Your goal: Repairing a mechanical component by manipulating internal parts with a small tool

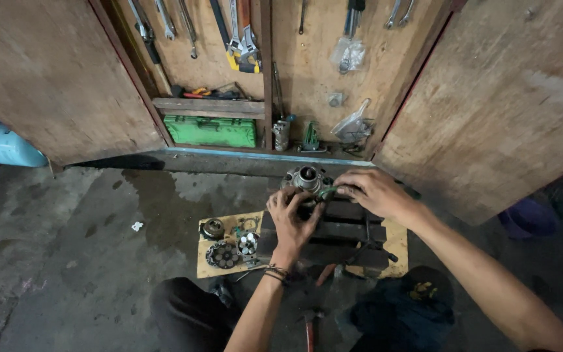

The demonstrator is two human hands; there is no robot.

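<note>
A round grey metal engine part (307, 177) with a central bore sits on top of a dark bench vise (350, 231). My left hand (292, 215) rests against the near side of that part, fingers curled on it. My right hand (374, 193) grips a green-handled tool (328, 192) whose tip meets the part's right edge. Both forearms reach in from the bottom of the view, and a cord bracelet is on my left wrist.
A plywood sheet (226, 267) on the stained concrete floor carries a small metal drum (213, 229), a round clutch-like disc (223, 255) and a bearing piece (248, 244). An open wooden tool cabinet holds hanging wrenches (242, 39) and a green box (211, 131). A hammer (309, 324) lies between my knees.
</note>
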